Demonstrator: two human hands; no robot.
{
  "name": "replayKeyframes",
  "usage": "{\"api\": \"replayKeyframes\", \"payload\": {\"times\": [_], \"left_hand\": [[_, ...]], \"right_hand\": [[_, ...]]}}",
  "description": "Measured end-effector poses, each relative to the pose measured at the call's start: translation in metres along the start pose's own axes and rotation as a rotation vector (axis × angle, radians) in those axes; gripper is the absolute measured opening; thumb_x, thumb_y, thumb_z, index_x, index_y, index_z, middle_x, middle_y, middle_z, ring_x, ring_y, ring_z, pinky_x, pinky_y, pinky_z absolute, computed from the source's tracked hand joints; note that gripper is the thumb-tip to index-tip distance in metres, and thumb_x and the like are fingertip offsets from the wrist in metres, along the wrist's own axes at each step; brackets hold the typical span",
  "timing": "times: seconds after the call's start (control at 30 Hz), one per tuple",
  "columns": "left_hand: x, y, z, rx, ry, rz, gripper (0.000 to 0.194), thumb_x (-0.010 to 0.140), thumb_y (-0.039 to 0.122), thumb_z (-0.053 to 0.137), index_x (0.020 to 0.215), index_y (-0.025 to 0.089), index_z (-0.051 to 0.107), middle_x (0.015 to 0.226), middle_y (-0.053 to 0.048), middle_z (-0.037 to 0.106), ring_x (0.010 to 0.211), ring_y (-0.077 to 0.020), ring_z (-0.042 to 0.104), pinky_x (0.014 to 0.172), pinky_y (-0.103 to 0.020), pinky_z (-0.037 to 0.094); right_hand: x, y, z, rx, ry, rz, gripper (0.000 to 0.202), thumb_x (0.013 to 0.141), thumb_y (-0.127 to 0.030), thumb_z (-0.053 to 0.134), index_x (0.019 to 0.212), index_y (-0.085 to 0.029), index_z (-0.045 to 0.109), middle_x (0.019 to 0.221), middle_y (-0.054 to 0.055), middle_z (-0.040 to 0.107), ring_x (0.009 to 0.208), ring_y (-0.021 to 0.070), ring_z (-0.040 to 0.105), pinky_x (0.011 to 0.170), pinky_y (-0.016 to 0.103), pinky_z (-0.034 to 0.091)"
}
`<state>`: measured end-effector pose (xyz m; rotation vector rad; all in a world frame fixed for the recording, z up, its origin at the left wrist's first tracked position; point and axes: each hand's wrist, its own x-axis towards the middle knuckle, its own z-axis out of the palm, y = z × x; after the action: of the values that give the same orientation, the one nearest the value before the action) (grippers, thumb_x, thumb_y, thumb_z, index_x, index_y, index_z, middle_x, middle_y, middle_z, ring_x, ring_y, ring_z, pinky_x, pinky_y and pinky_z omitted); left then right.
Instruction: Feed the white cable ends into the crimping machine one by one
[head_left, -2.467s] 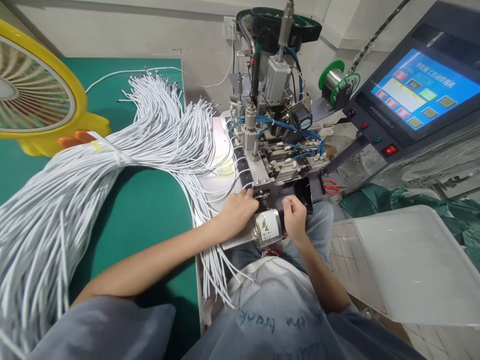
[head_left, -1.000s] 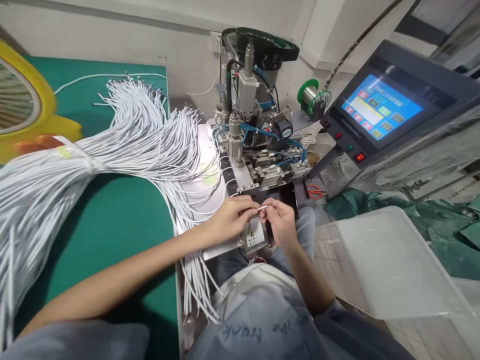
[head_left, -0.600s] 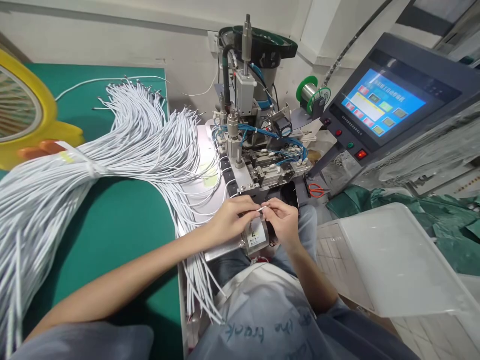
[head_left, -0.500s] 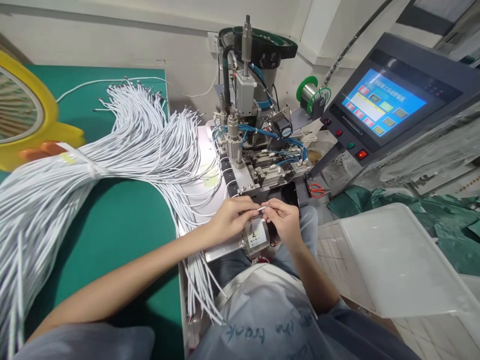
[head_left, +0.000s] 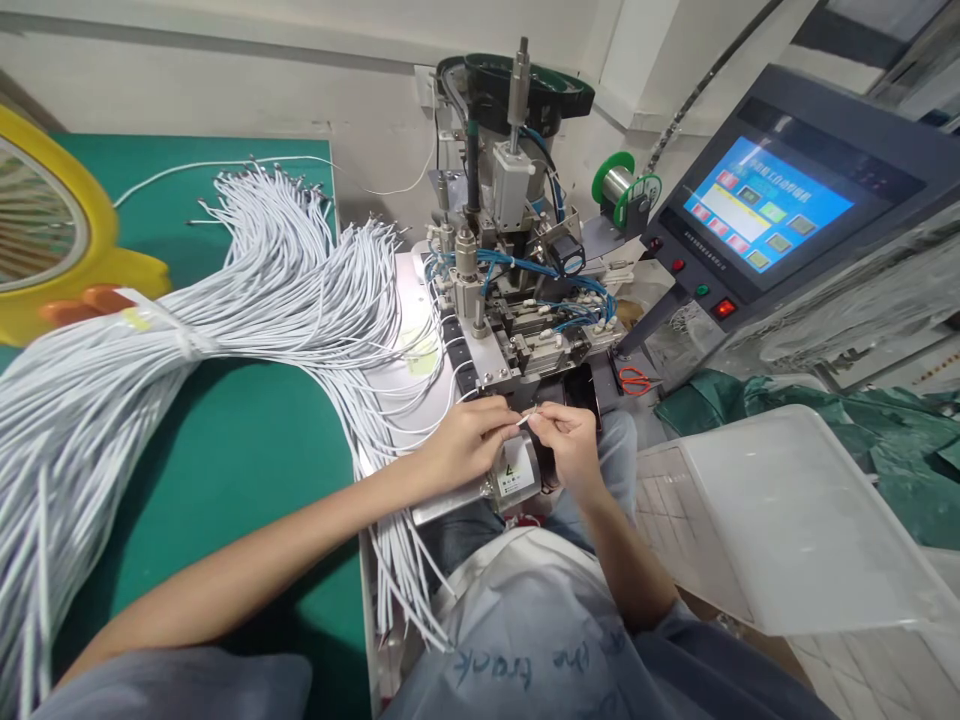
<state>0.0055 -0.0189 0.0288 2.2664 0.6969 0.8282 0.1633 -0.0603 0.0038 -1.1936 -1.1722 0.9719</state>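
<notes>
Cable (head_left: 525,419) is showing as a short white piece between my two hands, straight in front of my body. My left grip (head_left: 472,435) is pinching it with thumb and fingers together, and my right grip (head_left: 568,438) is clamping its end at the fingertips; the very tip is too small for me to be making out. To be doing this well, I'm judging, the left pinch should be sitting firm and close behind the end, so the piece isn't bending or twisting, while the right fingers should be working lightly, without tugging.

Just beyond my hands the machine (head_left: 480,300) is standing, its front edge near my fingertips, so my knuckles could be catching there. Just below my hands a labelled cylinder (head_left: 515,470) is sitting, leaving little room for lowering them. To the left, the bundle (head_left: 247,305) is sprawling over the counter (head_left: 247,450), and its loose ends are passing under my left forearm, where they could be snagging. Farther left a fan (head_left: 101,210) is standing. A phone (head_left: 582,390) is lying just beyond my right grip, with scissors (head_left: 635,380) lying farther right; higher up and well apart, a screen (head_left: 772,205) is glowing.
</notes>
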Motion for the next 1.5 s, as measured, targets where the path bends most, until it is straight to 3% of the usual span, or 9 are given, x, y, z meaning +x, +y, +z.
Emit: {"api": "replayKeyframes", "payload": {"times": [0.1, 0.2, 0.4, 0.57, 0.8, 1.0, 1.1, 1.3, 1.5], "left_hand": [[-0.001, 0.001, 0.001, 0.071, 0.026, 0.053, 0.022, 0.09, 0.017, 0.043, 0.09, 0.013, 0.064, 0.07, -0.003, 0.056, 0.066, -0.0101, 0.052, 0.06, -0.02, 0.042], [-0.003, 0.0, -0.001, 0.304, 0.006, 0.149, 0.024, 0.089, 0.014, 0.038, 0.089, 0.01, 0.062, 0.069, -0.003, 0.053, 0.061, -0.0104, 0.049, 0.054, -0.021, 0.039], [-0.003, -0.003, -0.005, 0.779, -0.043, 0.394, 0.029, 0.088, 0.006, 0.032, 0.083, 0.008, 0.061, 0.068, -0.005, 0.052, 0.06, -0.0141, 0.047, 0.054, -0.026, 0.039], [-0.003, -0.005, 0.0, 0.358, 0.013, 0.167, 0.024, 0.086, 0.009, 0.04, 0.089, 0.009, 0.064, 0.071, -0.005, 0.056, 0.061, -0.0118, 0.051, 0.054, -0.022, 0.04], [0.0, 0.002, 0.007, -0.241, 0.088, -0.162, 0.011, 0.079, 0.014, 0.059, 0.076, 0.014, 0.069, 0.065, 0.0, 0.061, 0.059, -0.0077, 0.053, 0.056, -0.018, 0.041], [0.0, 0.002, 0.004, -0.154, 0.067, -0.191, 0.015, 0.08, 0.015, 0.055, 0.076, 0.013, 0.069, 0.067, -0.001, 0.061, 0.06, -0.0086, 0.052, 0.058, -0.02, 0.04], [0.0, 0.002, 0.003, -0.047, 0.046, -0.152, 0.017, 0.082, 0.014, 0.053, 0.075, 0.013, 0.068, 0.065, -0.001, 0.059, 0.06, -0.0086, 0.051, 0.059, -0.02, 0.038], [0.0, -0.001, 0.003, 0.016, 0.027, -0.142, 0.017, 0.084, 0.016, 0.052, 0.081, 0.013, 0.068, 0.068, -0.001, 0.06, 0.063, -0.009, 0.052, 0.06, -0.02, 0.038], [-0.002, -0.004, 0.002, 0.021, 0.063, -0.173, 0.018, 0.085, 0.018, 0.052, 0.085, 0.014, 0.069, 0.069, -0.001, 0.061, 0.062, -0.0085, 0.053, 0.059, -0.019, 0.037]], "right_hand": [[-0.008, -0.003, 0.008, -0.291, 0.135, -0.198, 0.02, 0.082, -0.026, 0.055, 0.07, -0.016, 0.067, 0.054, -0.001, 0.044, 0.05, 0.0101, 0.039, 0.049, 0.025, 0.031], [-0.009, -0.009, 0.008, -0.575, 0.128, -0.368, 0.022, 0.085, -0.021, 0.05, 0.07, -0.015, 0.065, 0.052, -0.003, 0.035, 0.048, 0.0095, 0.032, 0.049, 0.026, 0.028], [0.004, -0.02, -0.005, -0.652, -0.089, -0.305, 0.029, 0.082, -0.018, 0.049, 0.053, -0.017, 0.048, 0.049, -0.004, 0.03, 0.048, 0.0088, 0.032, 0.051, 0.025, 0.028], [0.009, -0.018, -0.008, -0.408, -0.138, -0.241, 0.027, 0.08, -0.018, 0.052, 0.053, -0.015, 0.052, 0.049, -0.005, 0.029, 0.047, 0.0078, 0.03, 0.048, 0.024, 0.026], [-0.002, -0.002, 0.012, -0.126, 0.107, -0.242, 0.021, 0.082, -0.023, 0.055, 0.064, -0.014, 0.062, 0.053, -0.003, 0.038, 0.051, 0.0095, 0.037, 0.048, 0.024, 0.028], [0.0, 0.0, 0.009, -0.204, 0.133, -0.224, 0.009, 0.08, -0.022, 0.059, 0.08, -0.015, 0.065, 0.056, -0.005, 0.037, 0.052, 0.0088, 0.038, 0.051, 0.023, 0.034], [0.004, -0.005, 0.002, -0.34, 0.117, -0.325, 0.014, 0.078, -0.018, 0.06, 0.092, -0.016, 0.064, 0.062, -0.003, 0.042, 0.054, 0.0085, 0.04, 0.049, 0.022, 0.035], [0.004, -0.005, -0.001, -0.585, 0.129, -0.626, 0.008, 0.08, -0.014, 0.058, 0.082, -0.017, 0.065, 0.069, 0.001, 0.052, 0.061, 0.0108, 0.048, 0.055, 0.024, 0.041], [0.007, 0.008, 0.005, -0.186, 0.136, -0.245, 0.011, 0.081, -0.024, 0.056, 0.074, -0.017, 0.058, 0.068, 0.0, 0.048, 0.06, 0.0109, 0.047, 0.051, 0.024, 0.038]]}}
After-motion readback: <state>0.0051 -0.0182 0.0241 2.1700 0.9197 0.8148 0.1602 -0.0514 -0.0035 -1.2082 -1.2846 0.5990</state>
